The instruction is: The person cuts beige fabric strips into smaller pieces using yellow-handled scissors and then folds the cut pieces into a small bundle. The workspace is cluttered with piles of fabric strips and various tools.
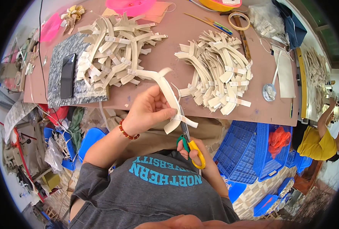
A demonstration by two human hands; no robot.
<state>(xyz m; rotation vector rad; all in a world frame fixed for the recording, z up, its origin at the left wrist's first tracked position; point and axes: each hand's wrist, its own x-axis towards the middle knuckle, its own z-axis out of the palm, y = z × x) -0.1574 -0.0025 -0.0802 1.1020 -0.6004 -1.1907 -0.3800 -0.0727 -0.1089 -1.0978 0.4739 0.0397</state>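
My left hand (152,108) pinches a cream fabric strip (168,91) with short cross tabs, held up over the table's near edge. Scissors (195,152) with one yellow and one green handle loop are gripped in my right hand (192,149), below the strip. Their blades point up at the strip's lower end, by a cross tab; whether they touch the cloth I cannot tell. Beyond my left hand lies a loose heap of similar cream strips (118,49). To the right is a second pile of strips (219,72), stacked more closely together.
A black phone (68,75) rests on a grey speckled slab (91,93) at left. Tape roll (239,21), pens (215,24) and a plastic bag (267,23) lie at the far right. Blue crates (236,152) stand below the table; a person in yellow (317,144) is far right.
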